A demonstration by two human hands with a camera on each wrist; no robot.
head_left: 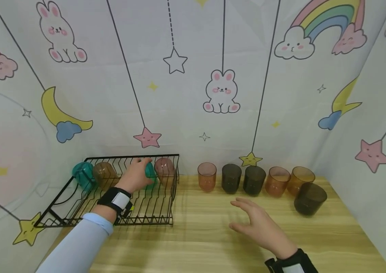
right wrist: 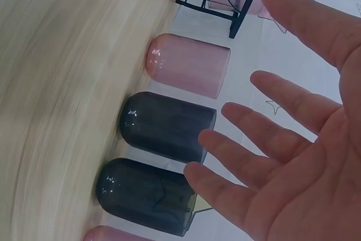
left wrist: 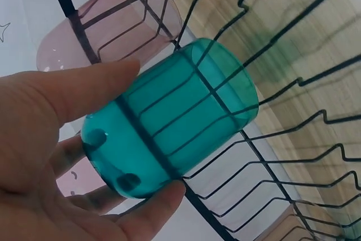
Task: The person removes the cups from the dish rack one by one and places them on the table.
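My left hand (head_left: 135, 175) grips a teal cup (left wrist: 169, 117) in the black wire rack (head_left: 145, 220), thumb on one side and fingers on the other. The cup lies tilted with its rounded base toward my palm. Beside it in the rack rests a pink cup (head_left: 164, 168). A brown cup (head_left: 104, 174) and another teal cup (head_left: 83, 175) sit at the rack's left end. My right hand (head_left: 259, 225) hovers above the table with spread fingers, holding nothing. In the right wrist view, a pink cup (right wrist: 189, 66) and two dark grey cups (right wrist: 169, 125) stand near it.
On the wooden table (head_left: 206, 239), upright cups line the back right: two more orange-toned ones, including an amber cup (head_left: 302, 178), and a dark cup (head_left: 310, 199) in front. A printed cloth (head_left: 186, 113) with rabbits and stars hangs behind and at both sides.
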